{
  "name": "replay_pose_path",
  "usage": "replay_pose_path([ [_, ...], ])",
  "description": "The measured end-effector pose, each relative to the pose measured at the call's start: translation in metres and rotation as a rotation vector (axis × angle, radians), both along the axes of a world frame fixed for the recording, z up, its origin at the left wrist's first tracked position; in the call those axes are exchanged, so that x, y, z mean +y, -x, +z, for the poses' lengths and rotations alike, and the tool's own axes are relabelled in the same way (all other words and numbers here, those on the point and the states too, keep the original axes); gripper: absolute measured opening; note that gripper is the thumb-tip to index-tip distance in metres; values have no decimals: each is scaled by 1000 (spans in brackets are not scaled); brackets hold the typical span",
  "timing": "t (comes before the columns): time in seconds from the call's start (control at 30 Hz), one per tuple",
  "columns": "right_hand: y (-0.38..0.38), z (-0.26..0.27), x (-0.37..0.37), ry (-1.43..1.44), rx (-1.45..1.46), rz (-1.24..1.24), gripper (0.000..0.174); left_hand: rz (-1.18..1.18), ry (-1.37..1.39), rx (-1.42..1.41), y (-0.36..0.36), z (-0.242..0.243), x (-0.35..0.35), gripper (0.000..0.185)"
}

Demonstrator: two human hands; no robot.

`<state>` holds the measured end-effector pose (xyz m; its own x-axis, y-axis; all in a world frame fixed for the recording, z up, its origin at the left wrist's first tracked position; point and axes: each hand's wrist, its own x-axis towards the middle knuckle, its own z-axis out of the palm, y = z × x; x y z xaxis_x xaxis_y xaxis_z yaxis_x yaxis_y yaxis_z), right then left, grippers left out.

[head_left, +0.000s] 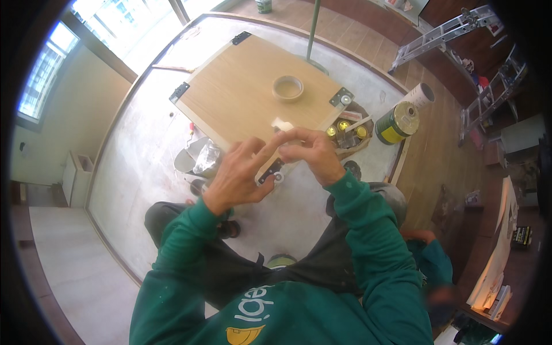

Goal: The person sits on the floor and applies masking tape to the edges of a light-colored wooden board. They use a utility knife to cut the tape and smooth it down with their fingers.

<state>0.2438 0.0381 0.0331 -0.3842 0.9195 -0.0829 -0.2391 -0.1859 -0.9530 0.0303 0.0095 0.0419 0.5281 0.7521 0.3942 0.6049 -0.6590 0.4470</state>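
Note:
Over the near edge of a wood-veneer panel (241,82), my two hands meet. The index finger of my left hand (241,168) reaches across to the fingertips of my right hand (312,153); my left thumb stands apart. My right thumb and index finger are close together, and whether they pinch something is hidden. A small whitish scrap (282,125), perhaps tape, shows just beyond the fingers. Farther back on the panel lies a roll of tape (288,89). Below my hands, a black metal bracket (271,170) with a small roller (279,177) is fixed at the panel's near corner.
Right of the panel are a torn bag (360,140) with gold-lidded containers, a large metal can (396,123) and a cardboard tube (420,95). A bucket with crumpled plastic (208,157) stands left. Aluminium ladders (444,36) are far right. Another person's sleeve (437,261) shows behind my right arm.

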Motion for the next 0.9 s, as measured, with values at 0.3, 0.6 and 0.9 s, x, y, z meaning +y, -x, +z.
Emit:
replay_pose_path([
  [0.3,0,0,1,22,-39,40,21,25,-10,113,0,-1,0,84],
  [0.6,4,-4,1,69,-64,12,18,47,-32,185,-5,-6,-4,79],
  [0.9,7,-3,1,98,-93,-34,14,24,-5,155,-9,-6,-6,81],
])
